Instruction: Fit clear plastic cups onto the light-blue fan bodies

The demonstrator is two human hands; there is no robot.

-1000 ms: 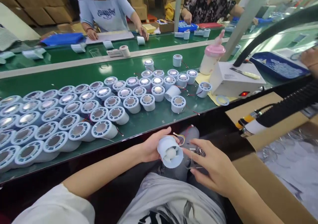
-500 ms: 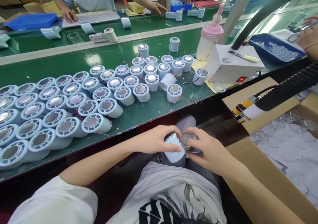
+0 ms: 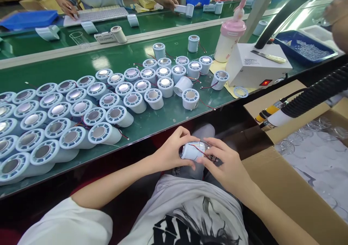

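Note:
Above my lap, my left hand (image 3: 174,150) is closed around one end of a light blue cylindrical motor housing (image 3: 191,151). Thin red and dark wires run along the housing's side toward the right. My right hand (image 3: 227,162) grips a clear plastic cover (image 3: 202,145) at the housing's other end, its fingertips close to the wires. How far the cover overlaps the housing is hard to make out behind the fingers. Many similar blue housings (image 3: 99,132) with round metal centres stand on the green bench (image 3: 152,123) ahead of both hands.
A white box with a red switch (image 3: 252,65) stands at the right, beside a pink-topped bottle (image 3: 231,38). Below it, a cardboard box (image 3: 272,165) holds clear plastic parts. A black hose (image 3: 315,96) crosses above that box. Co-workers' hands (image 3: 168,1) work across the bench.
The housing has turned in my left hand, so its wired side now faces up. My right hand and the clear cover have come closer against it.

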